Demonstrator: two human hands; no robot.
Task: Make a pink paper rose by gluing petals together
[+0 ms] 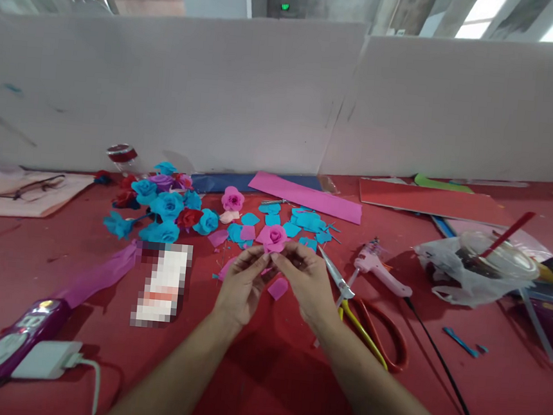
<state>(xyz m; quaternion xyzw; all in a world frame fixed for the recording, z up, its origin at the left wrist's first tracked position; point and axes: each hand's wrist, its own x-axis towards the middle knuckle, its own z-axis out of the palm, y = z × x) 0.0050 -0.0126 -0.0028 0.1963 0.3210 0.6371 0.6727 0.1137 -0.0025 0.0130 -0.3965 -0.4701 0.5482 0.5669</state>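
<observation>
Between my two hands, over the red table, is a small pink paper flower [275,236] with a curled centre. The fingers of my left hand [246,279] pinch it from the left and below. From the right, my right hand [306,278] grips its edge with thumb and fingers. The underside of the flower is hidden by my fingertips. Just below my hands lies a loose pink petal [278,289]. Several blue petals [308,220] are scattered behind the flower, and a finished pink flower [232,199] rests farther back.
Scissors [346,291] with red and yellow handles lie right of my right hand, beside a pink glue gun [380,269]. A plastic-wrapped jar [485,258] stands farther right. Blue, red and purple flowers [166,204] are bunched at the left. A white partition [170,95] borders the table's back.
</observation>
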